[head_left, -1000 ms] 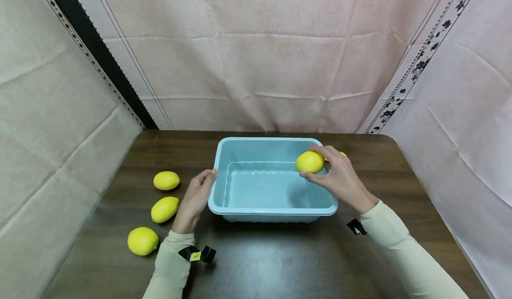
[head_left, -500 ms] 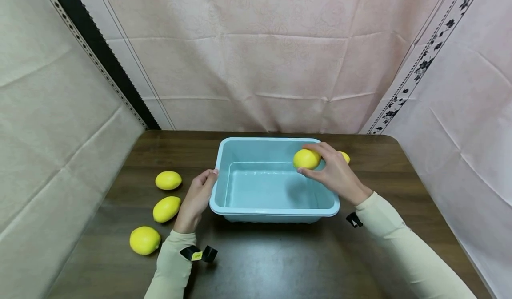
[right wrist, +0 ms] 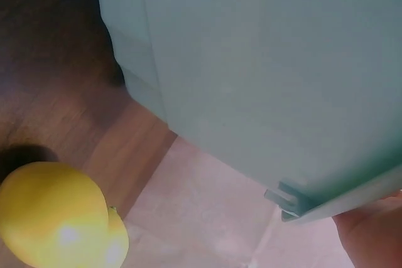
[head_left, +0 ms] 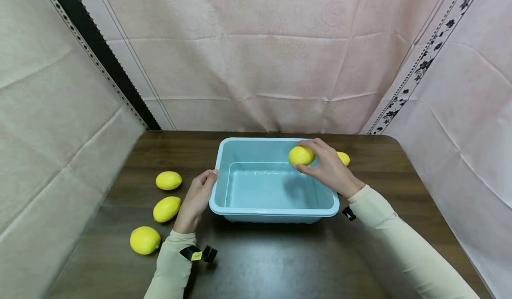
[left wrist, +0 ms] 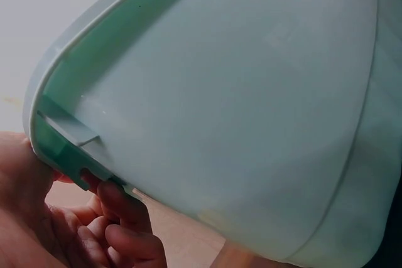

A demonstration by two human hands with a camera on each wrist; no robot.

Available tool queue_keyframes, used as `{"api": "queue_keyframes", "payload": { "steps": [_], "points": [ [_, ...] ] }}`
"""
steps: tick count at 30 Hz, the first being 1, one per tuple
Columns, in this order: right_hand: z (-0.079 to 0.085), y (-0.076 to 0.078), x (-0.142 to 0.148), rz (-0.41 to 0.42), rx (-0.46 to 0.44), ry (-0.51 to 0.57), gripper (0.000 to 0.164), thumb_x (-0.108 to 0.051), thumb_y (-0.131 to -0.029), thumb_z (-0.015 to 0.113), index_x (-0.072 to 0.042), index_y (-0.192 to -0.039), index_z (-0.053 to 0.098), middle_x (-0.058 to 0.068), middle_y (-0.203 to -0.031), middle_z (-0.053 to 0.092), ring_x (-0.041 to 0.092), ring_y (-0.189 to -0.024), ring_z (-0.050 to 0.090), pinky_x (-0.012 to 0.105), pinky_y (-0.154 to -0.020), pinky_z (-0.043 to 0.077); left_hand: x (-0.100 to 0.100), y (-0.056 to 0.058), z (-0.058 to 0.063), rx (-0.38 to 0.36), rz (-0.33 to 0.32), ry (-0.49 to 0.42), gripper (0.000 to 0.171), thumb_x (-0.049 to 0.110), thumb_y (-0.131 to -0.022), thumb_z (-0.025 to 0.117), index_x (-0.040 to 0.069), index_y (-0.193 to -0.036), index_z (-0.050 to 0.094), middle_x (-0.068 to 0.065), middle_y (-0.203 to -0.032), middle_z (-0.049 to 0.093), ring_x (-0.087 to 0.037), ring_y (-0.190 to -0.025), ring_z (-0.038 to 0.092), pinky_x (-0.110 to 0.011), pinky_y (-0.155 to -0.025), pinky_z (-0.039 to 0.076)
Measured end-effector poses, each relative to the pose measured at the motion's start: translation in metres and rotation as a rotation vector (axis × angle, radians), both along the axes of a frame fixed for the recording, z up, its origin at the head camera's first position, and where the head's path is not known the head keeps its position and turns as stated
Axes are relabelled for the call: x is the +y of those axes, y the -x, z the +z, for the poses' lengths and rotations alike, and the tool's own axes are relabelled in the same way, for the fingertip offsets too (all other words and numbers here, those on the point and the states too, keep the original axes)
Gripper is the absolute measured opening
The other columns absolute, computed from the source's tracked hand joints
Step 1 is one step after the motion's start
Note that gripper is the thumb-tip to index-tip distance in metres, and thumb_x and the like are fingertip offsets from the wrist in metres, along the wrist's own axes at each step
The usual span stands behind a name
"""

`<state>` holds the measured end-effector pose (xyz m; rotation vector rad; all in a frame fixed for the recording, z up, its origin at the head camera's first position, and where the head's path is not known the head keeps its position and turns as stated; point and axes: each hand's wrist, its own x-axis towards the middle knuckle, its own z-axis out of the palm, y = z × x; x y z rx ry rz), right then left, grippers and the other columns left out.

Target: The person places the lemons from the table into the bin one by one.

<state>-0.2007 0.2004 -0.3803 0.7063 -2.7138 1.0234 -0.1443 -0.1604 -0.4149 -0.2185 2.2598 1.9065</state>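
A light blue rectangular plastic basin (head_left: 262, 188) stands on the table in the head view. My left hand (head_left: 198, 196) grips its left rim, thumb on top; in the left wrist view curled fingers (left wrist: 122, 208) reach under the lip. Over the basin's back right part, my right hand (head_left: 326, 165) pinches a yellow lemon (head_left: 301, 155) between thumb and fingers. Only a bit of the right hand (right wrist: 375, 230) shows at the edge of the right wrist view, past the rim, and the held lemon is hidden there. The basin's visible floor holds nothing.
Left of the basin, three lemons lie in a column: a far one (head_left: 168, 180), a middle one (head_left: 166, 209) and a near one (head_left: 145, 240). Another lemon (head_left: 343, 158) shows right of the basin, partly behind the right hand. Cloth (head_left: 256, 68) hangs behind the wooden table (head_left: 280, 259).
The right hand has moved left and away from me with the lemon, further over the basin, uncovering more of the lemon behind it. My left hand keeps its grip on the rim.
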Motion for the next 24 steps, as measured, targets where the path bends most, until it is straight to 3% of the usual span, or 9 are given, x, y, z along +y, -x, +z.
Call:
{"api": "queue_keyframes", "payload": {
  "steps": [12,19,24],
  "points": [
    [0.000,0.009,-0.001,-0.016,-0.023,-0.018,0.062,-0.030,-0.088,0.088,-0.010,-0.141,0.063,0.011,-0.135,0.059,0.031,-0.114,0.061,0.055,-0.097,0.055,0.001,0.000,0.002,0.018,0.005,0.015,0.050,0.046,-0.113,0.045,0.001,-0.125,0.063,-0.008,-0.095,0.060,-0.021,-0.087,0.060,-0.029,-0.078,0.050],
    [-0.003,0.013,-0.003,-0.014,-0.079,-0.047,0.063,-0.041,-0.091,0.084,-0.015,-0.144,0.060,0.007,-0.136,0.058,0.030,-0.116,0.057,0.051,-0.098,0.052,0.000,-0.002,-0.003,-0.029,0.005,0.014,0.049,0.045,-0.113,0.043,0.001,-0.124,0.061,-0.008,-0.093,0.057,-0.021,-0.085,0.060,-0.030,-0.076,0.051],
    [-0.002,0.015,-0.004,-0.013,-0.065,-0.056,0.061,-0.039,-0.091,0.085,-0.015,-0.142,0.061,0.006,-0.135,0.059,0.029,-0.113,0.058,0.050,-0.097,0.053,0.001,0.000,-0.001,-0.038,0.006,0.017,0.050,0.047,-0.113,0.043,0.002,-0.126,0.061,-0.010,-0.098,0.057,-0.024,-0.090,0.060,-0.031,-0.078,0.051]
  ]
}}
